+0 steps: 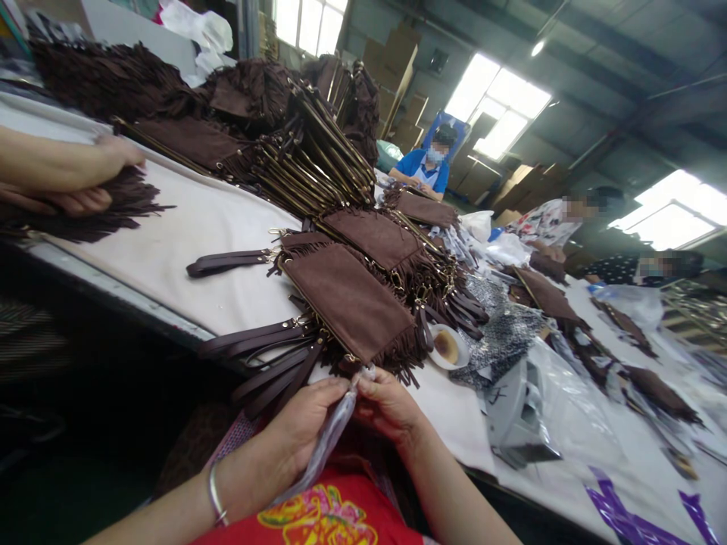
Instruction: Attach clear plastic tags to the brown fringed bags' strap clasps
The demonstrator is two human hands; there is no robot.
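A pale, see-through strip like twisted thin plastic (334, 433) runs between my two hands, its lower end hanging toward my lap. My left hand (304, 424) pinches it from one side, and my right hand (391, 405) pinches its upper end, fingers curled. Just beyond my fingertips lies a brown fringed suede pouch (352, 299) with a zipper along one edge, on top of a stack of similar pouches. Whether the strip is attached to the pouch's near corner I cannot tell. Dark brown wrist straps (284, 341) with metal clasps fan out left of the pouch.
Fringed pouches (318, 159) are piled along the table (187, 219). A co-worker's hands (85, 182) hold brown fringe at left. A white bowl (448, 347), a grey-white dispenser (519, 412) and purple tape (616, 503) are at right. Several people sit farther along.
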